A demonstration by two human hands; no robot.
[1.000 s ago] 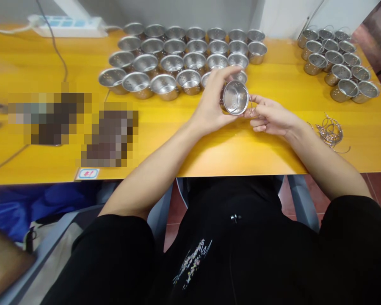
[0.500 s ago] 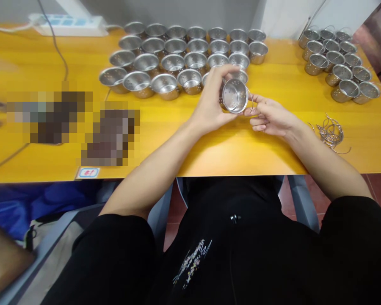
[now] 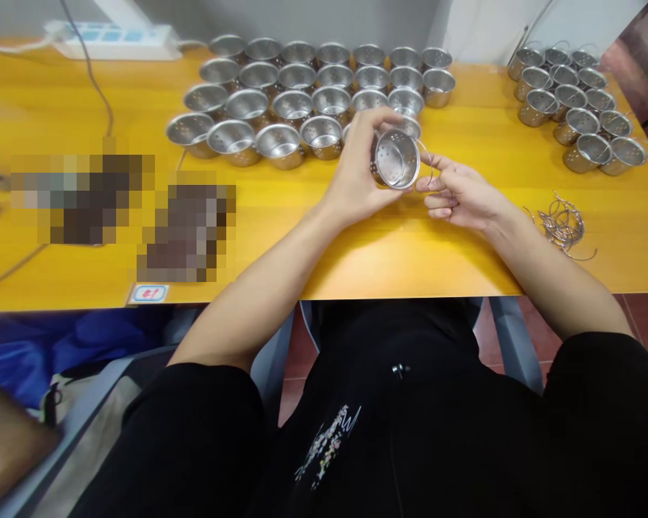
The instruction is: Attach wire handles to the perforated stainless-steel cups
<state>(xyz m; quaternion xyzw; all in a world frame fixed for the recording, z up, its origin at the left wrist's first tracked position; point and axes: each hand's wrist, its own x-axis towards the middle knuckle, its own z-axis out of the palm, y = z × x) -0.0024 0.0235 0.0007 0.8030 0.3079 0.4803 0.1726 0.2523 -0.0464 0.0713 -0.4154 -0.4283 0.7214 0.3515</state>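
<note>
My left hand is wrapped round a small perforated steel cup, held tilted with its mouth toward me above the yellow table. A thin wire handle arcs at the cup's right rim. My right hand pinches that wire with thumb and forefinger, right beside the cup. A block of several similar cups stands just behind my hands.
A second group of cups with wire handles stands at the far right. A pile of loose wire handles lies to the right of my right hand. A power strip and cable lie at the back left. Blurred objects sit at the left.
The cup has been lifted slightly and turned in my left hand. My right hand has shifted a little up along the wire handle.
</note>
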